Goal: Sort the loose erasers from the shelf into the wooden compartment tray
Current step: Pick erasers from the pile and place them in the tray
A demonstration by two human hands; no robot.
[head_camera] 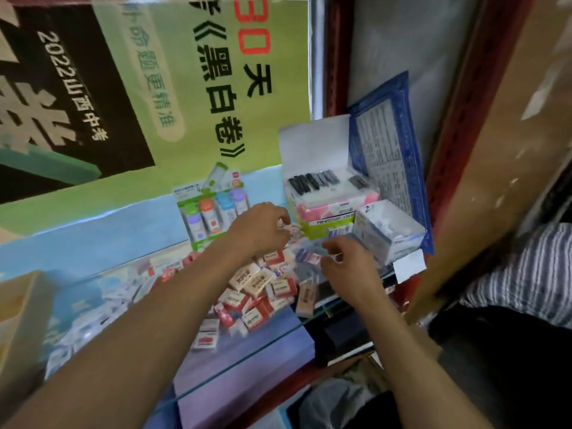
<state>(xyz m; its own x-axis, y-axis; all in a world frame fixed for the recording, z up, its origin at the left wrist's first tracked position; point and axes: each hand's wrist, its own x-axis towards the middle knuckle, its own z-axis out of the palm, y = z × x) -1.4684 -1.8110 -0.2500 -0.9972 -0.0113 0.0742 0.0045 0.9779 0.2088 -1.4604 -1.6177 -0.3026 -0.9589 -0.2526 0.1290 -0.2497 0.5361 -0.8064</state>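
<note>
Fingers of the left hand (263,226) curl over the far edge of the eraser pile (257,283), seeming to pinch a small eraser, though blur hides exactly what. The right hand (343,258) hovers just beside it with fingers bent inward; whether they hold anything cannot be told. Loose red-and-white erasers lie heaped on the glass shelf (247,360), between both forearms. Behind the pile stand a pack of correction tapes (210,209) and a stack of open boxes (325,196). A pale wooden tray (18,320) shows at the left edge.
</note>
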